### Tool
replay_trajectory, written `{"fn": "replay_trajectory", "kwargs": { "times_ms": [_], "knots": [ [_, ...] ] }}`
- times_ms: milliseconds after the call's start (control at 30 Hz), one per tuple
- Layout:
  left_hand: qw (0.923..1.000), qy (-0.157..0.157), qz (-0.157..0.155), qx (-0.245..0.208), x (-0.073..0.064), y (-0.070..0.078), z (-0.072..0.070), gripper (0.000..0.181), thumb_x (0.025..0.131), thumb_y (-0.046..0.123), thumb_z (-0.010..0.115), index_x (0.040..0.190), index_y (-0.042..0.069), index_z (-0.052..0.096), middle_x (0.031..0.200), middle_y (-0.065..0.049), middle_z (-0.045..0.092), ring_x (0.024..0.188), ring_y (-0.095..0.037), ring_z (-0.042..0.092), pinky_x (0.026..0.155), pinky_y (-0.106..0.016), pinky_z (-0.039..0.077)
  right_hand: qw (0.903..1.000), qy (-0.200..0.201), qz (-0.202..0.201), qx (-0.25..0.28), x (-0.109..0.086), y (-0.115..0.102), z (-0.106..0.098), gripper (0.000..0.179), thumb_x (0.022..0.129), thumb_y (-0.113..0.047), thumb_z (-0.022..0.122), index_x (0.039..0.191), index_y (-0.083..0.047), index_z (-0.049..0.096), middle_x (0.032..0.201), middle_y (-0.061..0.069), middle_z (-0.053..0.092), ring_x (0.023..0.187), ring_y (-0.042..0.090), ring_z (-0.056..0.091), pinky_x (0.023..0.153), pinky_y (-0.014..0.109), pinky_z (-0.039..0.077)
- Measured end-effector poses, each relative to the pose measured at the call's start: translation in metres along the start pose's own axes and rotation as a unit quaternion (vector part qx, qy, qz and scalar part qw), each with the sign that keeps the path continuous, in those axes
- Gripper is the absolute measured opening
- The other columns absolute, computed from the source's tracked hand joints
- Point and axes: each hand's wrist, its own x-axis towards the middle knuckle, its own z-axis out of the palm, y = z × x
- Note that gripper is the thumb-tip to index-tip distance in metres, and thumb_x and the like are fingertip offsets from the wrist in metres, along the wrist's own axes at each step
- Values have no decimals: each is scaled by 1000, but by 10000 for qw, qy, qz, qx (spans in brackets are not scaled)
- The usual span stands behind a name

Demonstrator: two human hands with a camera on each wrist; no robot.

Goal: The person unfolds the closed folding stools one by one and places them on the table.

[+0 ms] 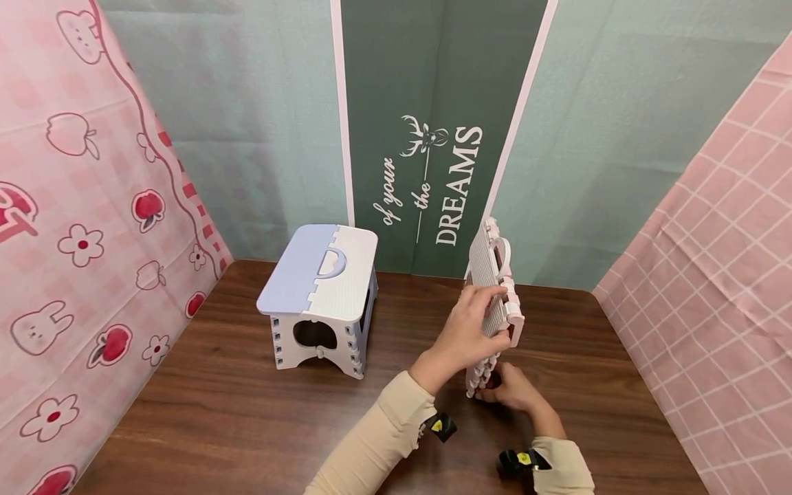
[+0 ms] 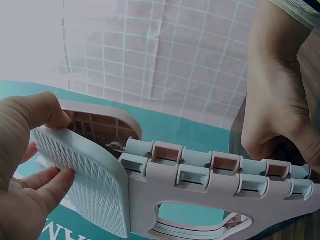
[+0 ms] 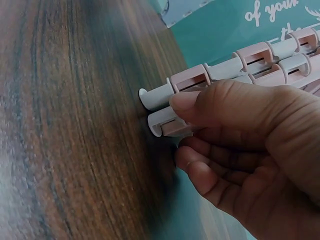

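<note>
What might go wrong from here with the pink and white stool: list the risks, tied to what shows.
1. Pinch: one digit of the left hand hooks over the seat edge, at the gap between the seat halves; it could be nipped if they close.

2. Pinch: the right hand has its thumb on the leg's jointed edge, so folding might catch it.

3. Tipping: the stool is upright but narrow, partly folded; a slipped grip could topple it.

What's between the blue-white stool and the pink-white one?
Head view: bare brown tabletop from the blue-white stool, up to the left hand, which grips the pink-white stool.
</note>
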Motion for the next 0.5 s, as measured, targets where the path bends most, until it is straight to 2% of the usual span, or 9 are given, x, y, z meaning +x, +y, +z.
{"fn": "replay_trajectory", "kwargs": {
  "times_ms": [233, 500],
  "knots": [
    [9999, -51, -13, -88, 0, -1, -1, 64, 66, 15, 73, 125, 10, 50, 108, -9, 51, 91, -13, 51, 76, -14, 42, 10000, 26, 68, -34, -2, 0, 0, 29, 67, -12, 81, 87, -4, 62, 74, 1, 59, 65, 13, 51, 58, 28, 44],
    [9999, -8, -73, 70, -3, -1, 2, 65, 66, 15, 73, 127, 12, 50, 104, -7, 50, 87, -14, 51, 75, -16, 44, 9996, 207, 115, -129, -3, -2, 4, 27, 67, -12, 80, 85, -7, 61, 71, -2, 58, 63, 8, 50, 57, 26, 42]
  ]
}}
